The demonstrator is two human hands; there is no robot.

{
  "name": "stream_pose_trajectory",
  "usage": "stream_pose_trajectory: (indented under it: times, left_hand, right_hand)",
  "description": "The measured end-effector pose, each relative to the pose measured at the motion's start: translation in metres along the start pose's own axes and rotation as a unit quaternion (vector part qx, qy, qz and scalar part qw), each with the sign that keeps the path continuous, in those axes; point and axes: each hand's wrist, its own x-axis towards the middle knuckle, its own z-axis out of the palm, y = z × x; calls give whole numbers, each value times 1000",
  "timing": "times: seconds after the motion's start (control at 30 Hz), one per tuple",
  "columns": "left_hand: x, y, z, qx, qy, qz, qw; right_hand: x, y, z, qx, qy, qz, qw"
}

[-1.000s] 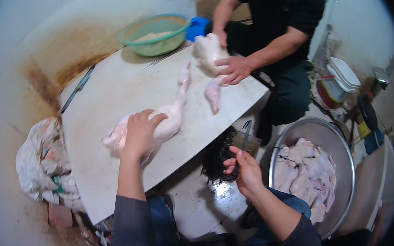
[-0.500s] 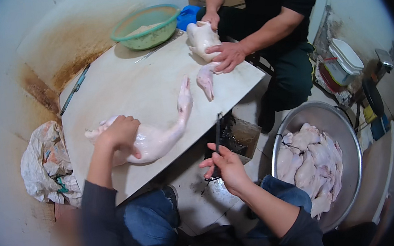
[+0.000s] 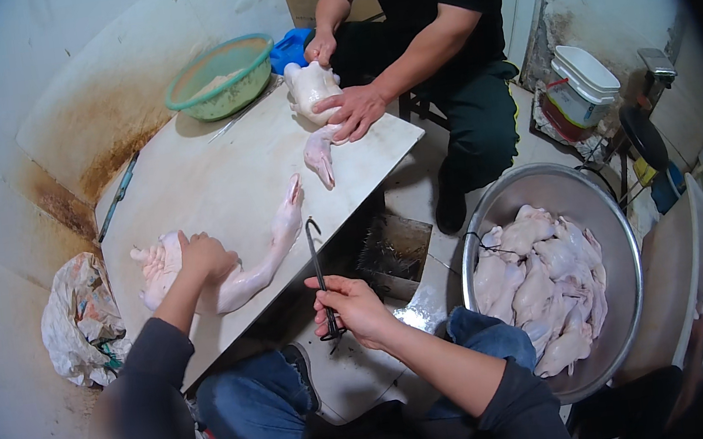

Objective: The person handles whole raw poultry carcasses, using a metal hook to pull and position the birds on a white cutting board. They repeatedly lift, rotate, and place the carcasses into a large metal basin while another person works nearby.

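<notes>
Pale plucked duck (image 3: 227,274) pinned flat on white board (image 3: 215,183) beneath left hand (image 3: 203,257); right hand (image 3: 352,305), just off board's near edge, clenched around thin black hook (image 3: 320,276). Steel basin (image 3: 610,214) of carcasses at right.

The left hand (image 3: 203,257) covers the middle of the plucked bird (image 3: 226,266) at left of centre. At the top edge, the co-worker (image 3: 424,26) is cut off above the shoulders.
</notes>
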Motion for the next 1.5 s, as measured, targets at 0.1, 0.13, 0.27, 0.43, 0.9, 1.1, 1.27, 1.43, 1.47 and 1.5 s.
stream_pose_trajectory:
  times: [0.1,0.13,0.27,0.43,0.9,1.1,1.27,1.43,1.47,1.5]
  left_hand:
    - [-19,27,-13,-28,54,-15,998]
    - [-26,28,-11,-33,72,-23,997]
    - [-22,22,2,-144,160,-19,976]
    - [-46,39,-12,-328,275,7,904]
    - [-25,77,14,-674,339,42,655]
    - [-35,95,5,-646,352,66,674]
    - [-42,100,-3,-626,370,55,684]
    - [-48,101,-10,-596,380,51,705]
    - [-49,101,-11,-587,381,51,712]
    - [-50,102,-12,-581,386,49,715]
  right_hand:
    - [-1,1,-5,-16,-11,-17,1000]
    - [0,3,-4,-19,-23,-19,999]
    - [4,11,-2,-35,-39,-24,998]
    - [7,7,-6,-42,-10,-38,998]
    - [24,10,-17,22,43,-39,998]
    - [30,14,-17,37,81,-78,993]
    - [27,13,-12,26,75,-59,995]
    - [30,20,-18,20,77,-51,996]
    - [30,20,-18,18,75,-49,996]
    - [30,19,-19,16,72,-47,996]
